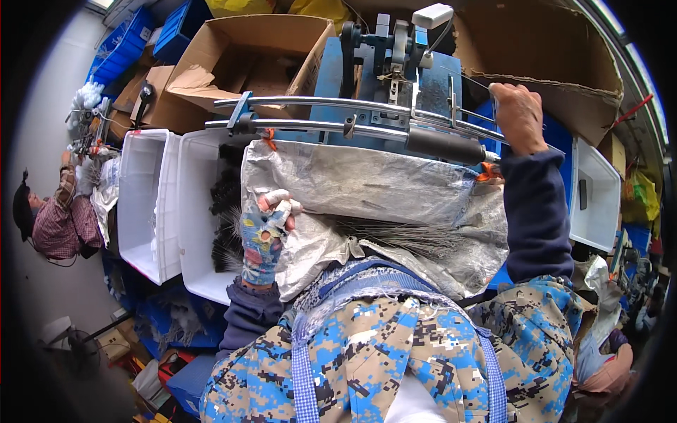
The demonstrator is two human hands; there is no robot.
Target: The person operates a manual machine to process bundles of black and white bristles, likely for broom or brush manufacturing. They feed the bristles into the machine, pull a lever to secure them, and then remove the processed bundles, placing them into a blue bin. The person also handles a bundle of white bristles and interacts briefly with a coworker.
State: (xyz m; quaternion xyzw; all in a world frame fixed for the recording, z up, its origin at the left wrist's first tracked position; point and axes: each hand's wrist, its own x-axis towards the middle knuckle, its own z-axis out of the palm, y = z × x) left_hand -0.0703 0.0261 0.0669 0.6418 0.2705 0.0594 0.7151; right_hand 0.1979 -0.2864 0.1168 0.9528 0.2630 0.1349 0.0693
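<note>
My right hand (pixel 518 116) is closed at the right end of a bench machine (pixel 384 77); a thin metal wire (pixel 469 79) runs from its fingers toward the machine. My left hand (pixel 275 218), with taped fingertips and a flowered cuff, is curled in front of a whitish woven sheet (pixel 374 176). What it holds, if anything, I cannot make out. A bundle of thin metal wires (pixel 416 236) lies on the sheet over my lap. Two steel rods and a dark roller (pixel 444 144) cross the machine's front. Dark bristle brushes (pixel 227 176) fill part of a white bin (pixel 194 211) beside my left hand.
Another white bin (pixel 144 204) stands farther left. Open cardboard boxes flank the machine, one at left (pixel 254 53) and one at right (pixel 543 49). A white tray (pixel 596 197) lies at the right. At far left a person (pixel 63 215) works at a similar machine.
</note>
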